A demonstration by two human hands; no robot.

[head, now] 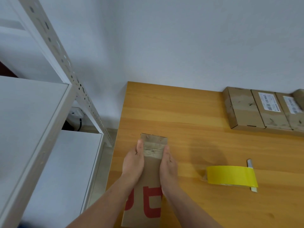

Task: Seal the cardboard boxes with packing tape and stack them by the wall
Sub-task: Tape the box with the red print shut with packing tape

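The left hand (133, 162) and right hand (168, 164) clasp the long matte cardboard box (152, 171), thumbs along its top edges; right of it lies a glossy yellow tape roll (231, 175).

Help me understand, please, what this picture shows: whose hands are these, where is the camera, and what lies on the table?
There is no machine: a person works with bare hands, and the picture comes from a wide-angle camera worn on their head, looking down. The left hand and right hand hold a long brown cardboard box with red lettering from either side, thumbs on top near a strip of tape across its far end. It lies on an orange-brown wooden table. To the right lies a yellow roll of packing tape with a small white stick at its right end. More brown cardboard boxes sit in a row against the wall; white metal shelving stands on the left.
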